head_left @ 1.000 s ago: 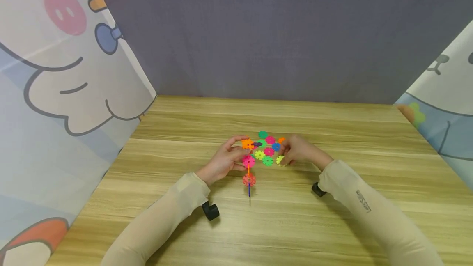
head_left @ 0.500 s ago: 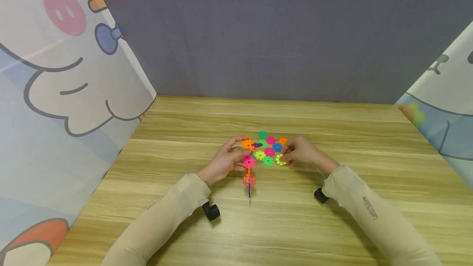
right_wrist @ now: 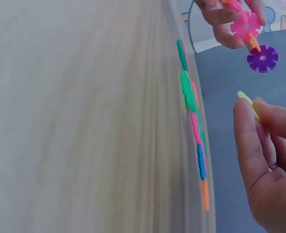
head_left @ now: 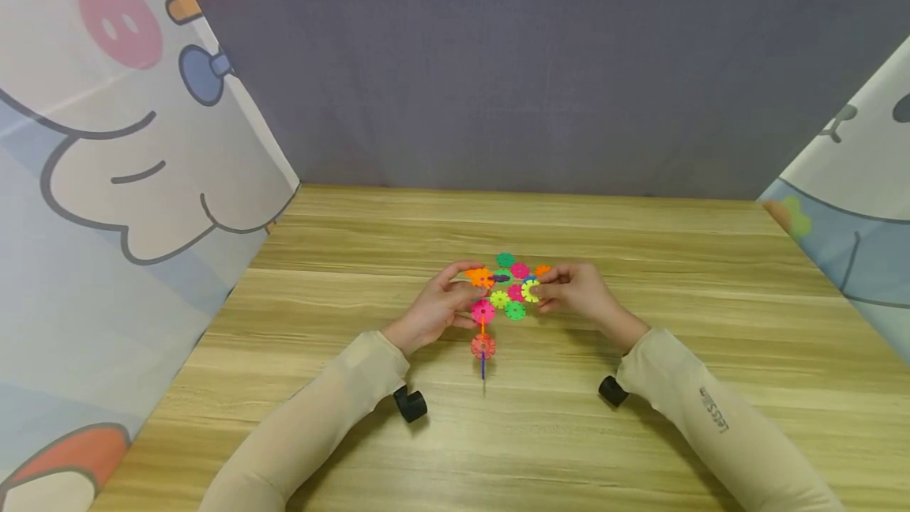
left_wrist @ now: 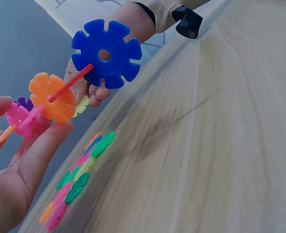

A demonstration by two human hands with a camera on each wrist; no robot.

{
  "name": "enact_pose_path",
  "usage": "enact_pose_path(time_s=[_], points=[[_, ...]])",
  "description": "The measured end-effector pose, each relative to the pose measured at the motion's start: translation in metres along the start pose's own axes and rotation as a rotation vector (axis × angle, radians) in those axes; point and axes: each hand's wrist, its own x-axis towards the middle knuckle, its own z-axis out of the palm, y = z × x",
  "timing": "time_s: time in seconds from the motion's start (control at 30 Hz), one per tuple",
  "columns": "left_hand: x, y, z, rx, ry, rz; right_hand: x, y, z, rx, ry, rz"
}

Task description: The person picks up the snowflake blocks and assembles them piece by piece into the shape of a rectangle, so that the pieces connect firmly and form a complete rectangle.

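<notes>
My left hand (head_left: pixel 435 308) grips a chain of interlocking flower discs, with thumb and fingers on its pink and orange pieces. In the head view the chain's pink disc (head_left: pixel 478 313) shows by the fingers, and a part of the chain hangs down toward me. A dark blue disc (left_wrist: pixel 89 51) stands nearest the camera in the left wrist view, linked through a red disc seen edge-on to an orange disc (left_wrist: pixel 55 109). At the other end is a purple disc (right_wrist: pixel 269 52). My right hand (head_left: pixel 584 292) pinches a single yellow disc (right_wrist: pixel 246 98) between thumb and index finger, apart from the chain.
Several loose discs lie flat on the wooden table (head_left: pixel 455 441) beneath and between the hands, among them a dark green disc (head_left: pixel 505 259) and a light green disc (head_left: pixel 515 310). A grey partition (head_left: pixel 526 77) stands at the table's back edge, with cartoon-printed cloth on either side.
My right hand has picked the yellow disc up off the table and brought it left, closer to the chain. The left hand and chain have shifted only slightly.
</notes>
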Motion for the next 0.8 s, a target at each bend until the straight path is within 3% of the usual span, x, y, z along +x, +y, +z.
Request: enact_pose_path(time_s=[0.4, 0.8], points=[[0.0027, 0.0001, 0.005, -0.002, 0.0, -0.013, -0.0005, -0.002, 0.0028, 0.244, -0.013, -0.009], [0.0031, -0.0003, 0.0086, 0.011, -0.019, -0.005, -0.0016, -0.0073, 0.0034, 0.314, -0.044, -0.016]])
